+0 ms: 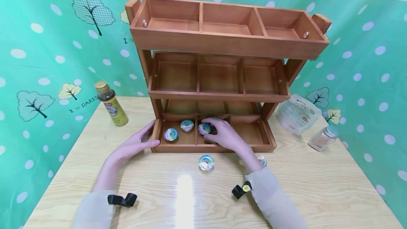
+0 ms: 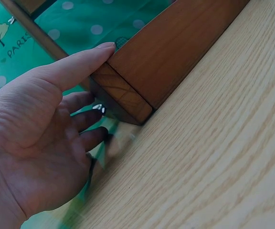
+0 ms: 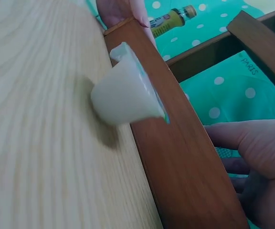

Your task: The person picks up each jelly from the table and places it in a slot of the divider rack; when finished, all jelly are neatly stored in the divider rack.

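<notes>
A wooden three-tier rack (image 1: 229,43) stands on the table. My left hand (image 1: 135,146) grips the left end of its bottom tier; in the left wrist view the hand (image 2: 42,138) has its thumb on the corner of the wood (image 2: 161,52), fingers along the side. Inside the bottom middle compartment, my right hand (image 1: 226,135) holds a small lidded cup (image 1: 204,128) between thumb and fingers. Two similar cups (image 1: 171,134) (image 1: 187,125) sit in the bottom left compartment. In the right wrist view, the front board (image 3: 180,157) hides that hand's (image 3: 271,157) fingertips and its cup.
One cup (image 1: 206,163) lies before the rack, white-sided in the right wrist view (image 3: 123,93). Another (image 1: 262,160) is partly behind my right forearm. A yellow-labelled bottle (image 1: 112,104) stands left; a pouch (image 1: 298,114) and a lidded jar (image 1: 324,138) are at the right.
</notes>
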A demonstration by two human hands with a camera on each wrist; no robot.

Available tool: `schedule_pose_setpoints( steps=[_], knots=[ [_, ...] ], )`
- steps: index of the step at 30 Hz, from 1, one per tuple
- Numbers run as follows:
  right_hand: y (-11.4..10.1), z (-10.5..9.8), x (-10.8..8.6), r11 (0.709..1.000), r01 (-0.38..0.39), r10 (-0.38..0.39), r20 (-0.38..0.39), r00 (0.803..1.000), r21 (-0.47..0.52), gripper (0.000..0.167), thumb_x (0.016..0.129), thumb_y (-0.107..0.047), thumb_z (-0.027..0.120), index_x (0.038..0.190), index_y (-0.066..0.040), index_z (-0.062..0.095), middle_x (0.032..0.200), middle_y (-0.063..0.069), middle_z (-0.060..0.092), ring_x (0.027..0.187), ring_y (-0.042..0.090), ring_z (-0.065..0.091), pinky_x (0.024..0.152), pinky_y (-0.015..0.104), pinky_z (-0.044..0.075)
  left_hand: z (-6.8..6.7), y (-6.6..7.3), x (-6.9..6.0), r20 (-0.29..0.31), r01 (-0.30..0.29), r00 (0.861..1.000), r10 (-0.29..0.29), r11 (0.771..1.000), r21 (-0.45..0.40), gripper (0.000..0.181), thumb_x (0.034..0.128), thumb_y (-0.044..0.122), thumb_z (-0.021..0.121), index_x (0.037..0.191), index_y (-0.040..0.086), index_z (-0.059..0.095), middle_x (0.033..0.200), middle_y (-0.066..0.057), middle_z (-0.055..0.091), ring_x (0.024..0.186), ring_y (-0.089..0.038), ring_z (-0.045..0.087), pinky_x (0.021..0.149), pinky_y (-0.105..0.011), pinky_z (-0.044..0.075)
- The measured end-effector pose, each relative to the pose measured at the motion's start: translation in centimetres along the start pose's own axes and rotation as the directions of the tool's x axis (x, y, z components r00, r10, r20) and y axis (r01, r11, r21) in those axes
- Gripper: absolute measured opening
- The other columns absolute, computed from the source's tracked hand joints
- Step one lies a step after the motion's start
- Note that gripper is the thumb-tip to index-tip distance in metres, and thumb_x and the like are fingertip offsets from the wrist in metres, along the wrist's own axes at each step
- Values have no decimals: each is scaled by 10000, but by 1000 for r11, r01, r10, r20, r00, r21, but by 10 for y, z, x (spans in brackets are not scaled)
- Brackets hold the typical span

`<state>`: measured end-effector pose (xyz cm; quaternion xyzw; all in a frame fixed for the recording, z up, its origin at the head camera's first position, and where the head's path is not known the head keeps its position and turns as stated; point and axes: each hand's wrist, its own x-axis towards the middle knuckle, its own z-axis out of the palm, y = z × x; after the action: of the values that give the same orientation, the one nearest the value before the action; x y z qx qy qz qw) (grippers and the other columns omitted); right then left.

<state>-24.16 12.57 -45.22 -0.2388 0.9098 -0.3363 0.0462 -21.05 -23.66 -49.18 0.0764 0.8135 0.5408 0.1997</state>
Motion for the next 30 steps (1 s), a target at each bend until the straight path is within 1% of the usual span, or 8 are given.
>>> schedule_pose_setpoints(
  steps=[4,6,11,17,20,23,27,30],
  knots=[
    [4,-6,-11,1000,23,-25,-57,998,-20,467,938,-202,760,1387,-165,636,1379,39,660,1260,274,636,1034,485,555,-1,1,-1,-1,-13,1000,13,1000,0,912,998,385,656,1667,332,38,1761,-75,-10,1622,-401,-19,1280,-670,74],
    [6,-8,-17,999,44,-44,-86,995,-6,437,945,-190,750,1370,-159,651,1362,31,666,1255,288,642,1026,486,564,-1,1,-1,0,-18,1000,18,1000,-2,913,999,382,656,1667,330,37,1761,-75,-12,1622,-400,-20,1282,-666,70],
    [7,-11,-33,989,114,-100,-145,984,93,358,960,-166,732,1314,-124,687,1287,41,700,1168,275,689,978,478,591,0,1,-1,0,-16,1000,16,1000,-5,916,998,378,659,1668,323,36,1760,-79,-15,1621,-401,-20,1283,-665,72],
    [3,-8,-46,958,206,-164,-209,964,200,280,943,-101,743,1221,-77,725,1161,99,739,1022,214,726,892,423,621,1,0,-1,-2,-12,1000,12,1000,-11,912,1000,376,656,1669,320,39,1761,-84,-14,1622,-401,-19,1282,-667,75],
    [0,-4,-49,940,245,-202,-192,960,236,260,932,-87,752,1191,-64,734,1118,118,751,979,176,727,875,385,626,1,0,-1,-4,-17,1000,17,1000,-13,910,999,370,661,1669,320,46,1761,-74,-6,1624,-394,-21,1281,-669,73],
    [-3,-1,-50,929,258,-229,-137,964,267,251,924,-83,761,1174,-97,743,1099,112,765,965,152,733,870,372,629,1,0,-1,1,-27,1000,27,1000,-11,909,1004,359,655,1670,316,37,1761,-74,-12,1622,-400,-28,1278,-675,67],
    [-5,0,-52,928,255,-254,-39,966,273,262,925,-106,768,1183,-138,743,1118,71,777,989,154,741,891,360,624,1,1,0,10,-32,999,33,999,-17,905,1010,345,648,1670,307,30,1760,-82,-21,1620,-406,-34,1279,-672,60],
    [-7,-1,-54,934,249,-264,26,964,255,284,925,-127,772,1207,-120,737,1155,60,775,1042,192,743,925,371,617,1,0,0,6,-25,1000,25,1000,-14,905,1009,361,645,1669,312,28,1760,-81,-23,1620,-404,-40,1277,-676,57]
  ],
)
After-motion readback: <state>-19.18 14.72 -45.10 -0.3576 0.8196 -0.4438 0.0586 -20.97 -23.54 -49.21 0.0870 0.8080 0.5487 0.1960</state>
